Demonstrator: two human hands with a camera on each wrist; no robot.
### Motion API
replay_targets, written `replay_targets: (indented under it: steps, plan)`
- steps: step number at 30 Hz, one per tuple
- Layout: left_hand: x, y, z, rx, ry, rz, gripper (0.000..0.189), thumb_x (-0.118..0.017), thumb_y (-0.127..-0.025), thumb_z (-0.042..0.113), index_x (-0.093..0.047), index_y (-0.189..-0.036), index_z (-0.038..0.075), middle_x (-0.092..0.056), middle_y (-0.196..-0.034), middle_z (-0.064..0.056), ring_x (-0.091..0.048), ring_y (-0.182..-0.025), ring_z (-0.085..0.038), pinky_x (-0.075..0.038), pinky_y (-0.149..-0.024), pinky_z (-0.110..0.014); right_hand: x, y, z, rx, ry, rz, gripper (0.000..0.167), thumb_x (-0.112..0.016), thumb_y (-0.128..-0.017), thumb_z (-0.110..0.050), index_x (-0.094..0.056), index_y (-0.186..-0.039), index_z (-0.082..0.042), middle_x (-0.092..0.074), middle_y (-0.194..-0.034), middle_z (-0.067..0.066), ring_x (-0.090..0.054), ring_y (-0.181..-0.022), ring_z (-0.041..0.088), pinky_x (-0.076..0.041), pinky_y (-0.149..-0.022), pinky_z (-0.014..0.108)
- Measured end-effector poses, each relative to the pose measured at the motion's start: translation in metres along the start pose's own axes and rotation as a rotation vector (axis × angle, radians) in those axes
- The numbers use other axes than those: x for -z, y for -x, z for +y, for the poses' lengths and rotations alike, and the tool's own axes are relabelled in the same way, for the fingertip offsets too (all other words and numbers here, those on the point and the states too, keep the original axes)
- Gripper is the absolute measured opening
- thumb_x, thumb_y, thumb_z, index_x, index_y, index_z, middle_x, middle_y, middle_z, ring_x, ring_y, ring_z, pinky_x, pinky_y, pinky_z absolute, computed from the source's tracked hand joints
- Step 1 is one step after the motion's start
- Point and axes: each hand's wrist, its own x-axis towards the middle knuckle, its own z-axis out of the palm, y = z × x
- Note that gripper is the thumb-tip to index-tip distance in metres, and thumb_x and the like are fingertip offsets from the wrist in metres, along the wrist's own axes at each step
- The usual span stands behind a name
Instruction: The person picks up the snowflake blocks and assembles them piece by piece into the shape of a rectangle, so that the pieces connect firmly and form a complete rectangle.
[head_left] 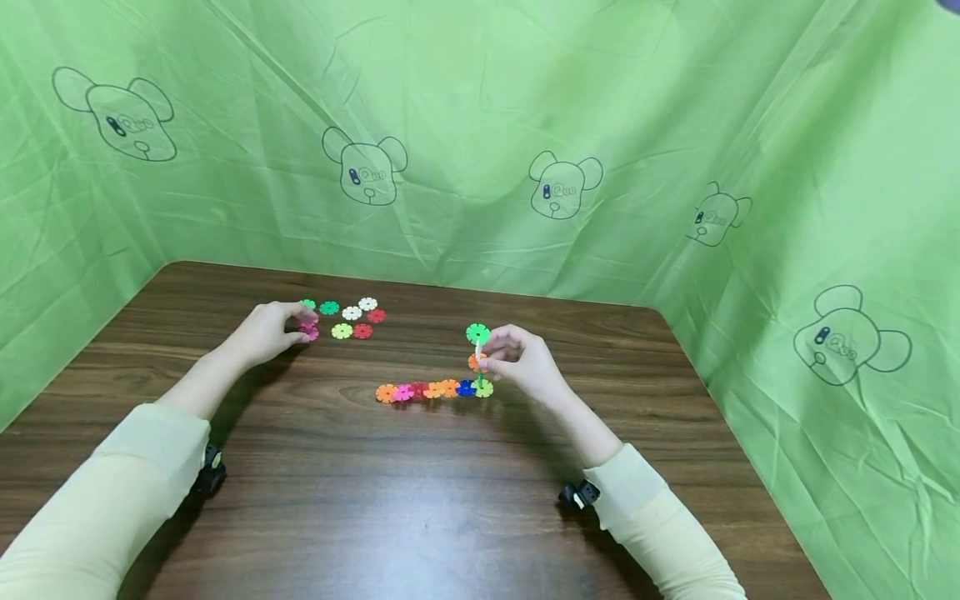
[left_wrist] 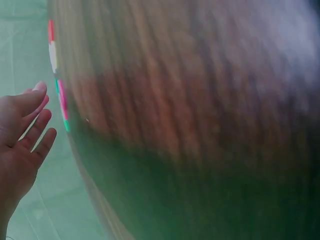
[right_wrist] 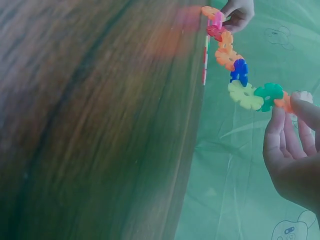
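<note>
My right hand (head_left: pixel 528 367) pinches the upper end of a chain of interlocked, notched plastic discs, by its orange disc (right_wrist: pixel 283 101) and a white disc (right_wrist: pixel 303 96). A green disc (head_left: pixel 477 333) stands above the fingertips. Below them the chain bends at a yellow-green disc (head_left: pixel 483 389) and runs left through a blue disc (head_left: pixel 466 388) to an orange end disc (head_left: pixel 386 393). At the left, my left hand (head_left: pixel 266 333) pinches a pink disc (head_left: pixel 307 317) between thumb and fingers, above another pink disc (head_left: pixel 311 333) on the table.
Loose discs lie near the left hand: a green disc (head_left: pixel 329 308), a white disc (head_left: pixel 352 313), a yellow disc (head_left: pixel 342 331), a red disc (head_left: pixel 363 332) and several others. The brown wooden table (head_left: pixel 315 517) meets a green curtain (head_left: pixel 465 83) at the back and sides.
</note>
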Motion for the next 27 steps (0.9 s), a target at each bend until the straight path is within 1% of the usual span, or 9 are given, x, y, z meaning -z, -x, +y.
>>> replay_targets:
  steps: [3,6,9,13,19,21,24,27]
  plan:
    - [0.0,0.0,-0.004,0.009,-0.024,-0.036,0.033,-0.071,-0.082,0.003,-0.064,-0.113,-0.002,-0.067,-0.107,-0.02,-0.059,-0.105,-0.039,-0.043,-0.093,-0.054,0.0,0.0,0.002,0.018,0.044,-0.008,0.036,-0.068,-0.08,0.01,-0.051,-0.111,0.009,-0.063,-0.101,0.032,-0.066,-0.079,0.032,-0.053,-0.069,0.058]
    - [0.001,-0.001,-0.007,0.009,-0.044,-0.051,0.033,-0.071,-0.081,0.003,-0.064,-0.112,-0.004,-0.067,-0.106,-0.022,-0.059,-0.105,-0.039,-0.043,-0.093,-0.054,0.001,-0.001,0.004,0.048,0.115,-0.022,0.042,-0.067,-0.08,0.01,-0.048,-0.116,0.004,-0.064,-0.101,0.029,-0.064,-0.082,0.041,-0.052,-0.068,0.059]
    - [0.0,-0.001,-0.01,0.01,-0.06,-0.051,0.027,-0.071,-0.081,0.003,-0.065,-0.107,-0.004,-0.067,-0.102,-0.021,-0.06,-0.101,-0.038,-0.044,-0.091,-0.054,0.002,-0.005,0.017,0.094,0.189,-0.031,0.051,-0.071,-0.078,0.008,-0.046,-0.121,-0.004,-0.066,-0.101,0.022,-0.066,-0.079,0.035,-0.056,-0.064,0.05]
    - [-0.001,-0.002,-0.013,0.014,-0.073,-0.046,0.022,-0.071,-0.081,0.006,-0.067,-0.1,-0.003,-0.068,-0.097,-0.019,-0.061,-0.096,-0.037,-0.045,-0.087,-0.053,0.003,-0.011,0.037,0.155,0.27,-0.035,0.06,-0.074,-0.077,0.005,-0.045,-0.126,-0.013,-0.066,-0.1,0.013,-0.068,-0.072,0.021,-0.057,-0.058,0.032]
    - [-0.005,-0.004,-0.014,0.039,-0.08,-0.053,0.024,-0.074,-0.08,0.011,-0.068,-0.099,-0.002,-0.067,-0.096,-0.019,-0.061,-0.092,-0.035,-0.046,-0.085,-0.052,0.003,-0.012,0.042,0.194,0.344,-0.046,0.062,-0.073,-0.078,0.003,-0.044,-0.128,-0.019,-0.066,-0.099,0.011,-0.068,-0.069,0.015,-0.057,-0.059,0.026]
    - [-0.005,-0.005,-0.014,0.044,-0.073,-0.061,0.025,-0.074,-0.08,0.011,-0.067,-0.1,-0.003,-0.067,-0.095,-0.018,-0.062,-0.09,-0.033,-0.047,-0.084,-0.051,0.003,-0.013,0.044,0.205,0.351,-0.052,0.061,-0.072,-0.079,0.004,-0.044,-0.129,-0.018,-0.066,-0.1,0.013,-0.068,-0.069,0.015,-0.057,-0.059,0.026]
    - [-0.005,-0.006,-0.013,0.043,-0.06,-0.068,0.027,-0.075,-0.079,0.009,-0.066,-0.1,-0.005,-0.065,-0.09,-0.017,-0.06,-0.086,-0.031,-0.047,-0.08,-0.049,0.003,-0.014,0.044,0.212,0.342,-0.062,0.061,-0.072,-0.078,0.005,-0.045,-0.129,-0.012,-0.065,-0.102,0.018,-0.068,-0.07,0.016,-0.057,-0.06,0.026]
    - [-0.004,-0.006,-0.011,0.029,-0.056,-0.056,0.028,-0.077,-0.076,0.007,-0.066,-0.098,-0.006,-0.063,-0.085,-0.016,-0.058,-0.082,-0.03,-0.047,-0.077,-0.047,0.003,-0.015,0.045,0.207,0.337,-0.069,0.059,-0.071,-0.079,0.006,-0.045,-0.129,-0.011,-0.065,-0.103,0.021,-0.069,-0.07,0.017,-0.057,-0.06,0.026]
